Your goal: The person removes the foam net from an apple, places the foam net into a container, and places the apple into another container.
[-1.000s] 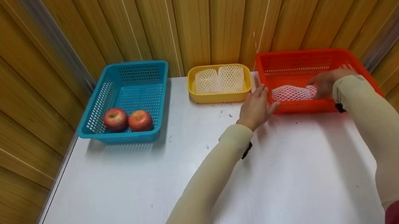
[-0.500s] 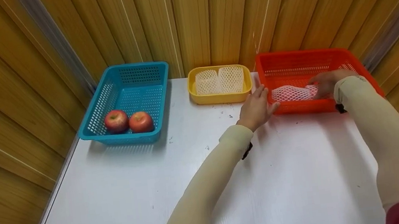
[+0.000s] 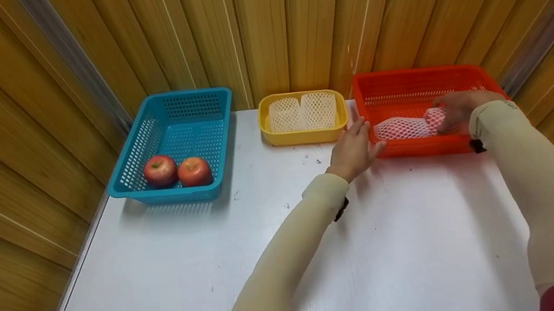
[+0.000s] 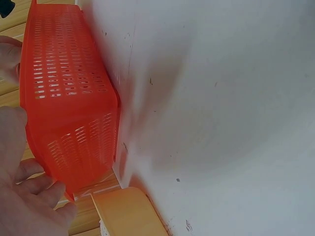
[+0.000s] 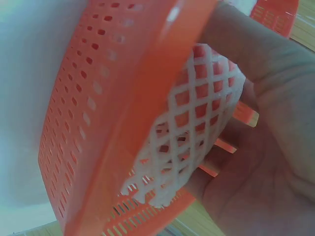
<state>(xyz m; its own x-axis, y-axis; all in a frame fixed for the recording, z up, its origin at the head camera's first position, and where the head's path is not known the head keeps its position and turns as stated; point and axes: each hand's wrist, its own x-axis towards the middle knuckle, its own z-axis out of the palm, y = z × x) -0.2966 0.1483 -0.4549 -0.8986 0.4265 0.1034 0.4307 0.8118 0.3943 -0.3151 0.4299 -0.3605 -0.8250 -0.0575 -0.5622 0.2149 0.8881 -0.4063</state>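
Observation:
Inside the red basket, at the right in the head view, my right hand grips a white foam fruit net. Its thumb and fingers lie around the mesh. Something reddish shows through the upper part of this net, and its lower end is loose; whether fruit is inside I cannot tell. Another foam net, pinkish against the basket, lies just left of that hand. My left hand rests against the basket's left front corner, fingers extended along the outside.
Left of the red basket stands a yellow tray with two white foam nets. A blue basket at the left holds two red apples. Wood-panelled walls close off the back and sides of the white table.
My right hand has risen slightly and shifted right with the foam net, which now stands a little apart from the other net. My left hand stays at the basket's corner.

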